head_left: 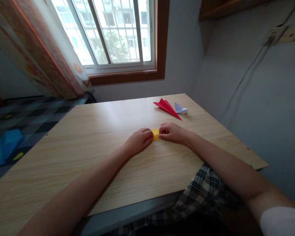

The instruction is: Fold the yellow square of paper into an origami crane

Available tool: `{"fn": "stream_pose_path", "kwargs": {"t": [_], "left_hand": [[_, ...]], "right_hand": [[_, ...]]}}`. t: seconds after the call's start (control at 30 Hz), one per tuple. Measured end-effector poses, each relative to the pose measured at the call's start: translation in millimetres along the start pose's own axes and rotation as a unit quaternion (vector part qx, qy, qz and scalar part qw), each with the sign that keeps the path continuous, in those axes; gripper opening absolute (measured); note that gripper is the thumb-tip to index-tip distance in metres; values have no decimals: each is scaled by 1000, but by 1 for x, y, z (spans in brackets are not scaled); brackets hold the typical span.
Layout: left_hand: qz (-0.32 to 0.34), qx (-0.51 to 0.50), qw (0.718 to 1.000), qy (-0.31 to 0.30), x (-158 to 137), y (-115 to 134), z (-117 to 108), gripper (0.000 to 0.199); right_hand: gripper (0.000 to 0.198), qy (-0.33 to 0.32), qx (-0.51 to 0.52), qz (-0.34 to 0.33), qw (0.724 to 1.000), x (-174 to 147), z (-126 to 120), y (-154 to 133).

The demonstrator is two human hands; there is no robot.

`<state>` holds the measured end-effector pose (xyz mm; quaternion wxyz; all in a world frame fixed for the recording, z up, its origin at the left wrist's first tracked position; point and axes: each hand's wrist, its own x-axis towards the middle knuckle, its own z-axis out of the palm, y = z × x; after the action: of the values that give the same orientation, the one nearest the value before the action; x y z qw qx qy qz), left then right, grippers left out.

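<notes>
A small piece of folded yellow paper lies low over the wooden table, between my two hands. My left hand has its fingers curled on the paper's left end. On the right end, my right hand pinches the paper between thumb and fingers. Both hands partly cover it, so its full shape is hidden. Beyond my right hand rest a red paper plane and a white paper boat, close beside each other.
Left of the table, a blue paper or plastic item lies on a checked cloth surface. A window with a patterned curtain is behind. A cable hangs from a wall socket at right.
</notes>
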<state>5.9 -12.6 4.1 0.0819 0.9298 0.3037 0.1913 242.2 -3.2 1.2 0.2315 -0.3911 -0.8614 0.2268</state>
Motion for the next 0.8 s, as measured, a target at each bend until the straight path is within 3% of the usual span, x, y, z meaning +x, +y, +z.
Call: {"fn": "stream_pose_path", "kwargs": {"t": [0.33,0.43,0.6,0.7,0.8], "left_hand": [[-34,2,999,18,0,-2,4,10],[-41,29,998,31,0,-7,7,16],[-67,62,995,35,-2,-16,12,43],[-66,75,995,22,-3,-17,13,47],[-60,90,994,14,-3,-18,14,44]], "right_hand": [[5,1,-59,15,998,0,-1,-11],[4,2,-56,25,998,-1,-1,-12],[23,11,-36,49,998,-2,1,-12],[38,14,-39,43,998,-3,2,-11],[34,15,-50,26,998,-2,3,-10]]}}
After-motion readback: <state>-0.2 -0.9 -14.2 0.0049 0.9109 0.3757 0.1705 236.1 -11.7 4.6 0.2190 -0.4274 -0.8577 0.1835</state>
